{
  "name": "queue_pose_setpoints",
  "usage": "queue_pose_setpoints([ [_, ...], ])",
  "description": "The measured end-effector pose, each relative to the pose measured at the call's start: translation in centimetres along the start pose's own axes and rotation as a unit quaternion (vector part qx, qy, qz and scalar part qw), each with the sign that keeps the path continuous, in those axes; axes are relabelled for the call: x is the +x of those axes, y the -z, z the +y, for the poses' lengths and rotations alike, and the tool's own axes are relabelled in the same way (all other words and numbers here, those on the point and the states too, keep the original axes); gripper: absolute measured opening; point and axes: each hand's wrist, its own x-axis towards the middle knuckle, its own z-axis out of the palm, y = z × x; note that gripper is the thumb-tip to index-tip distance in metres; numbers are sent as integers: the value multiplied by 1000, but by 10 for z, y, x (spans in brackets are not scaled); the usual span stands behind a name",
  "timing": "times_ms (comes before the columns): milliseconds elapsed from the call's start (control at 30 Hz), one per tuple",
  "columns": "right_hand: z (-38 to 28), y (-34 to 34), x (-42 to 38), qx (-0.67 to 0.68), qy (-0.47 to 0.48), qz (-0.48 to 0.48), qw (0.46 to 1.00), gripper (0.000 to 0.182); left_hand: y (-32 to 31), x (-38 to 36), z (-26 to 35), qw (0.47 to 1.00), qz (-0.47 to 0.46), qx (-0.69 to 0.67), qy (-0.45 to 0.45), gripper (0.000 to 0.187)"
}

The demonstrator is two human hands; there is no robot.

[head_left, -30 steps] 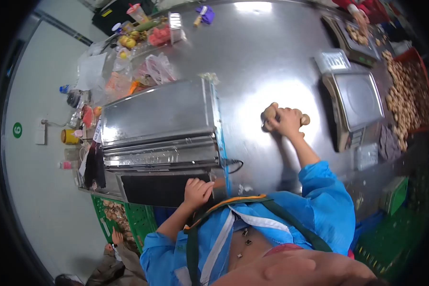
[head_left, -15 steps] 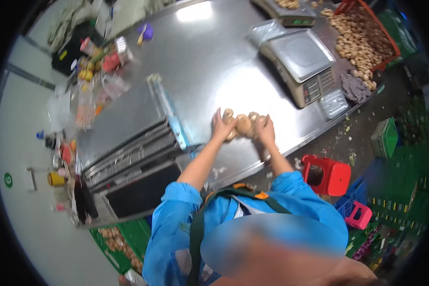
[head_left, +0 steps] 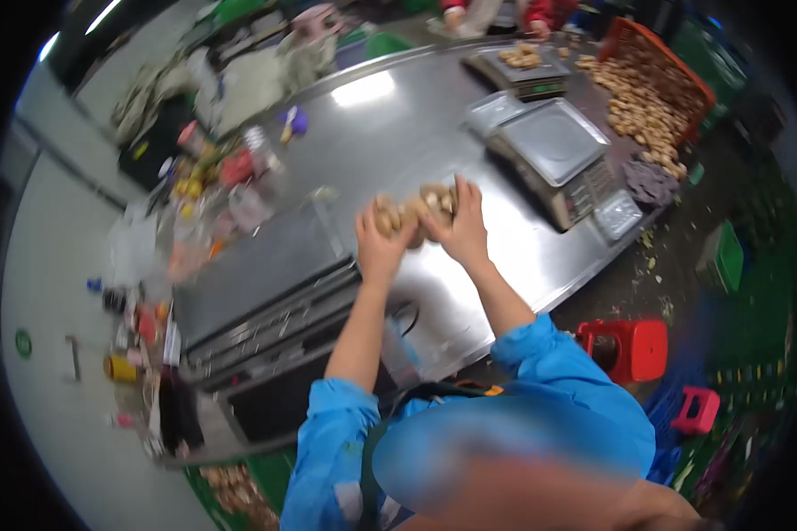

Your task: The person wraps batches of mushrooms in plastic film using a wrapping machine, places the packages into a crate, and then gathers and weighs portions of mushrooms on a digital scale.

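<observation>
Mushrooms (head_left: pixel 387 215) within curled left hand (head_left: pixel 380 251) and right hand (head_left: pixel 465 232), broad tabletop (head_left: pixel 381 146) ahead, scale (head_left: pixel 553 142) and table edge (head_left: pixel 591 272) rightward.

Bright blue, elbow-length sleeves (head_left: pixel 580 376)

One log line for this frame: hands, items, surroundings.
left hand: gripping mushrooms | right hand: gripping mushrooms | place: metal table | right side: nearer scale | image: motion-blurred

Bare left hand (head_left: pixel 379 243) and bare right hand (head_left: pixel 460 228) curl inward side by side, bare forearms (head_left: pixel 359 341) stretched forward
</observation>
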Motion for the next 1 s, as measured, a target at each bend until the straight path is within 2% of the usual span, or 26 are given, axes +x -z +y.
queue_pose_setpoints([
  [67,-58,-38,7,52,29,-27,998,91,57,19,-33,997,68,17,-15,76],
  [133,-110,-90,1,87,48,-61,993,91,127,30,-62,994,93,50,14,76],
  [267,-186,-203,-40,127,59,-89,986,86,255,29,-152,990,71,93,74,77],
  [333,-213,-251,-65,88,13,-180,980,85,301,27,-184,987,58,114,101,77],
  [400,-235,-277,-87,71,-8,-175,982,85,332,15,-212,982,37,81,169,77],
  [433,-239,-285,-89,76,-19,-171,982,85,337,16,-224,980,38,123,153,77],
  [533,-240,-284,-85,96,-55,-199,974,89,343,10,-236,978,85,100,165,77],
  [567,-230,-284,-82,163,-74,-214,960,88,347,9,-238,980,114,57,150,68],
  [600,-218,-282,-76,231,-89,-226,942,88,359,9,-241,981,113,53,146,68],
  [667,-207,-237,-78,220,-13,-216,951,70,396,-1,-253,996,60,7,-72,53],
  [700,-200,-208,-76,152,49,-278,947,58,427,-15,-233,984,-45,123,-121,48],
  [733,-191,-181,-72,82,109,-338,931,47,461,-29,-206,946,-149,236,-163,43],
  [767,-184,-158,-66,-16,150,-395,906,40,484,-35,-202,871,-231,354,-251,48],
  [800,-176,-142,-60,-113,187,-447,867,34,497,-39,-201,766,-305,462,-328,53],
  [833,-167,-134,-54,-177,303,-439,827,35,501,-42,-199,767,-303,461,-326,53],
  [867,-161,-131,-52,-235,412,-423,772,38,504,-45,-197,736,-302,459,-395,51],
  [900,-164,-130,-54,-231,496,-413,728,38,507,-45,-195,699,-299,455,-463,48],
  [1000,-165,-149,-63,-156,551,-409,710,36,478,-44,-225,712,-274,419,-493,43],
])
